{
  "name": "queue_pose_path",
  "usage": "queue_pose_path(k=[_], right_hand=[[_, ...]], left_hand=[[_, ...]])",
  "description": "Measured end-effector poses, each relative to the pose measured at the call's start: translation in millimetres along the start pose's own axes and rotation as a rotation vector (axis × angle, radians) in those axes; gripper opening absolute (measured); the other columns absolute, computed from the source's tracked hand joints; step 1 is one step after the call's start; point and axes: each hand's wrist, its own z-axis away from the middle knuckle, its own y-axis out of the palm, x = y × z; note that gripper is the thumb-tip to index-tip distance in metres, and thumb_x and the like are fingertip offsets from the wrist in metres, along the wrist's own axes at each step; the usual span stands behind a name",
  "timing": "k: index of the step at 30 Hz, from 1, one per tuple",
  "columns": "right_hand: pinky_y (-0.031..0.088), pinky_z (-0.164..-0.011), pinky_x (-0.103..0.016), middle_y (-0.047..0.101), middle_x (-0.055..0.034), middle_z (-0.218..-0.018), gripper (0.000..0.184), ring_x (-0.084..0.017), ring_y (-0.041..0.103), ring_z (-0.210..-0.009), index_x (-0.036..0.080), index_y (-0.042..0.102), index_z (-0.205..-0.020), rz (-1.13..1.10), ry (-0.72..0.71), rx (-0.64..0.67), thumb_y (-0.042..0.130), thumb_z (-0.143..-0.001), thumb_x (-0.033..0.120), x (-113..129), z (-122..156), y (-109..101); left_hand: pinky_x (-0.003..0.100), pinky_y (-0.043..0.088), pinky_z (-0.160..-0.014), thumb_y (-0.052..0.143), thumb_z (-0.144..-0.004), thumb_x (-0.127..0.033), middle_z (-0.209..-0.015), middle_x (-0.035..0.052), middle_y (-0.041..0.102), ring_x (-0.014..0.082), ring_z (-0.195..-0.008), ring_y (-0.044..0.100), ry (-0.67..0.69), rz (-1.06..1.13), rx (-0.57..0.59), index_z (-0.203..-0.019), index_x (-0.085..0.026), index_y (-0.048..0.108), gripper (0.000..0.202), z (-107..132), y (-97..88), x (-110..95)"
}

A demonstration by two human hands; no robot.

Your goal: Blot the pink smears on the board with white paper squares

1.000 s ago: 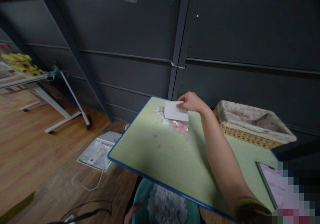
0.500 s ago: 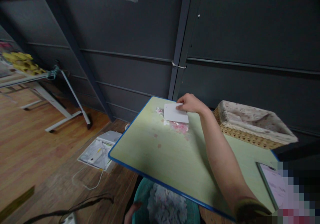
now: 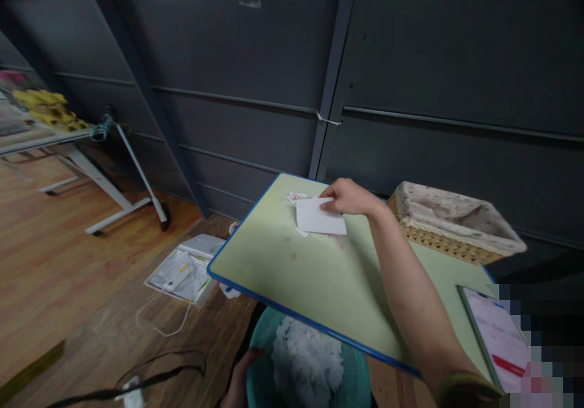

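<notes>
My right hand (image 3: 349,197) reaches across the green table (image 3: 314,280) and pinches a white card (image 3: 319,217) by its top edge. The card stands on the tabletop over a small pile of pink and white paper scraps (image 3: 295,197), most of them hidden behind it. Below the table's near edge my left hand (image 3: 239,379) grips the rim of a teal basin (image 3: 260,359) holding white paper scraps (image 3: 306,359).
A lined wicker basket (image 3: 449,225) stands at the table's far right by the dark wall. A tablet (image 3: 495,335) lies at the near right corner. On the wooden floor lie a white flat box with a cable (image 3: 182,268) and black cords; a white-legged table (image 3: 68,146) stands left.
The card has slid toward me across the tabletop, covering more of the scraps. The basin under the table edge has come up further into view.
</notes>
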Motion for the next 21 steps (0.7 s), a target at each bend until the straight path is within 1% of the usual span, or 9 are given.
queue_pose_path(k=[2,3,6,10,12,14,17,19,21], right_hand=[[0.029,-0.052,-0.022,0.056,0.0016,-0.057,0.019,-0.010,0.046,-0.056,0.012,0.074,-0.073,0.007,-0.026,0.003,0.056,-0.071,0.019,5.6,7.3,1.9],[0.030,-0.053,-0.022,0.057,0.0015,-0.057,0.019,-0.010,0.046,-0.056,0.013,0.074,-0.073,0.004,-0.029,-0.011,0.056,-0.072,0.020,7.6,11.0,2.5],[0.033,-0.057,-0.023,0.063,-0.0005,-0.063,0.022,-0.012,0.052,-0.060,0.013,0.075,-0.079,-0.007,0.003,-0.118,0.056,-0.074,0.023,9.4,22.6,3.9],[0.036,-0.059,-0.025,0.070,-0.0039,-0.072,0.026,-0.016,0.058,-0.065,0.013,0.076,-0.088,-0.049,0.056,-0.258,0.057,-0.077,0.028,5.2,39.2,14.2],[0.039,-0.061,-0.026,0.073,-0.0047,-0.080,0.028,-0.018,0.060,-0.068,0.014,0.075,-0.091,-0.111,0.071,-0.312,0.056,-0.079,0.030,3.4,48.2,26.6],[0.042,-0.064,-0.026,0.074,-0.0050,-0.086,0.030,-0.020,0.063,-0.073,0.014,0.075,-0.095,-0.162,0.101,-0.370,0.055,-0.081,0.031,2.3,57.2,42.9],[0.045,-0.067,-0.029,0.075,-0.0059,-0.092,0.031,-0.023,0.065,-0.076,0.015,0.074,-0.099,-0.190,0.165,-0.414,0.054,-0.082,0.031,1.6,70.1,67.2],[0.047,-0.068,-0.031,0.075,-0.0068,-0.097,0.030,-0.025,0.067,-0.079,0.015,0.075,-0.100,-0.201,0.188,-0.434,0.055,-0.082,0.031,1.7,79.0,79.0],[0.049,-0.070,-0.032,0.073,-0.0078,-0.101,0.030,-0.026,0.068,-0.081,0.016,0.075,-0.099,-0.207,0.197,-0.458,0.055,-0.083,0.031,2.8,89.4,86.0]], left_hand=[[0.036,0.050,-0.066,0.065,-0.071,-0.029,-0.061,0.0078,0.073,0.0277,-0.069,0.069,0.042,0.003,0.046,-0.063,-0.014,0.069,0.017,-10.3,-4.2,0.5],[0.035,0.048,-0.063,0.067,-0.068,-0.028,-0.055,0.0062,0.071,0.0255,-0.061,0.068,0.056,0.005,0.063,-0.059,-0.015,0.068,0.015,-12.2,-7.0,1.4],[0.031,0.047,-0.060,0.072,-0.065,-0.028,-0.050,0.0022,0.070,0.0192,-0.048,0.063,0.043,0.007,0.085,-0.058,-0.016,0.067,0.015,-7.6,-14.0,2.9],[0.028,0.045,-0.057,0.072,-0.064,-0.025,-0.049,-0.0003,0.068,0.0163,-0.046,0.061,0.059,-0.021,0.105,-0.057,-0.016,0.065,0.013,6.7,-13.7,-0.4],[0.027,0.046,-0.058,0.071,-0.064,-0.022,-0.050,-0.0001,0.069,0.0163,-0.048,0.062,0.094,-0.030,0.091,-0.057,-0.016,0.065,0.011,13.1,-10.3,-3.4],[0.029,0.048,-0.064,0.071,-0.064,-0.022,-0.056,0.0013,0.072,0.0178,-0.053,0.065,0.130,-0.016,0.067,-0.057,-0.016,0.066,0.010,18.0,-6.7,-6.3],[0.032,0.050,-0.070,0.070,-0.066,-0.023,-0.061,0.0035,0.075,0.0212,-0.060,0.068,0.161,-0.027,0.046,-0.063,-0.015,0.068,0.009,21.7,-3.8,-10.0],[0.034,0.051,-0.070,0.069,-0.067,-0.023,-0.062,0.0052,0.075,0.0225,-0.059,0.069,0.175,-0.063,0.052,-0.067,-0.013,0.069,0.010,23.1,-3.3,-12.1],[0.034,0.052,-0.066,0.068,-0.068,-0.022,-0.060,0.0055,0.074,0.0218,-0.056,0.068,0.193,-0.082,0.050,-0.067,-0.012,0.069,0.010,25.4,-2.8,-14.1]])
